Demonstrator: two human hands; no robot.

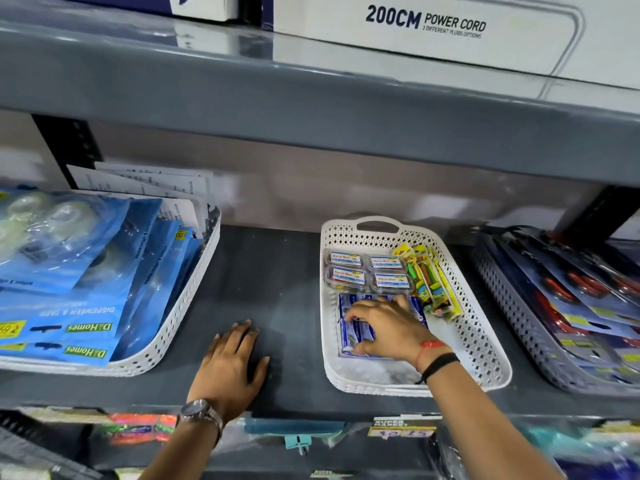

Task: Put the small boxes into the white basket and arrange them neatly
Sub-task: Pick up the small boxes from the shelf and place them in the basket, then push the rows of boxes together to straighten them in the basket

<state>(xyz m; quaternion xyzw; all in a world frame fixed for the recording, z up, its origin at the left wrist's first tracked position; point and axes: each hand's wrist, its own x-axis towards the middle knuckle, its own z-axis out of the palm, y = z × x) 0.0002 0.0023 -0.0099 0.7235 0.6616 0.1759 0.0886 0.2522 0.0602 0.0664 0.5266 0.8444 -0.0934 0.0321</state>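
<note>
Grey metal shelving fills the frame, and the dark grey shelf board [277, 289] across the middle is where I am working. At centre right sits the white perforated plastic basket [485, 344] with a handle cut-out at its far end. Inside it, toward the back, four small clear-topped boxes with white and blue labels [369, 273] lie in a tidy two-by-two block, and beside them, along the basket's right wall, lies a bundle of yellow and green narrow packets [433, 285]. Nearer to me in the basket are the small blue boxes [360, 336], lying flat side by side. My right hand [384, 327] is spread over them, fingers curled down onto their tops and thumb at their near edge; whether it truly grips one I cannot tell. My left hand [230, 365] lies open and flat, palm down, on the bare shelf at lower centre, well apart from the basket. At the left of the frame a second white basket [194, 299] holds blue tape dispenser packs [69, 271]. At the far right a grey perforated tray [512, 306] holds carded goods.
</note>
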